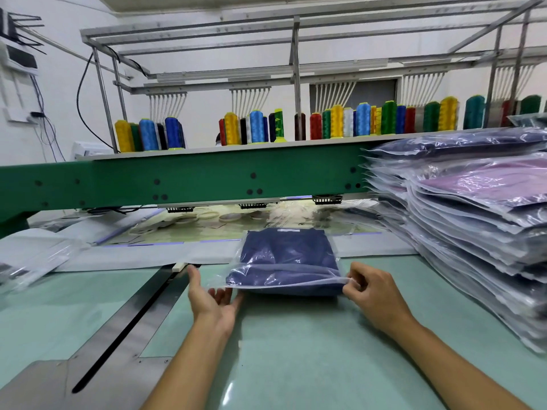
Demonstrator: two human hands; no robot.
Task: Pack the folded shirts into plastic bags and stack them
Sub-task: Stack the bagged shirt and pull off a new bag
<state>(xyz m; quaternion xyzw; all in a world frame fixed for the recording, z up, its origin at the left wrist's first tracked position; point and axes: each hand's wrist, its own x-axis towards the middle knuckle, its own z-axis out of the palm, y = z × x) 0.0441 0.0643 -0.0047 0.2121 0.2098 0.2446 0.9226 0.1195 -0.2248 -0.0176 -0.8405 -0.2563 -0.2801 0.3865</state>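
Note:
A folded navy shirt point(288, 255) lies inside a clear plastic bag point(266, 278) on the pale green table point(296, 350), the bag's mouth facing me. My right hand point(373, 294) pinches the bag's near right corner between thumb and fingers. My left hand point(211, 297) is at the bag's near left corner, palm up, fingers straight and touching the loose plastic flap. A tall stack of bagged shirts point(473, 229), navy and purple, stands at the right.
A green embroidery machine beam point(183, 182) crosses behind the bag, with thread cones point(257, 127) on the shelf above. A metal plate with a dark slot point(130, 324) lies to the left. Empty plastic bags point(32, 261) lie at the far left.

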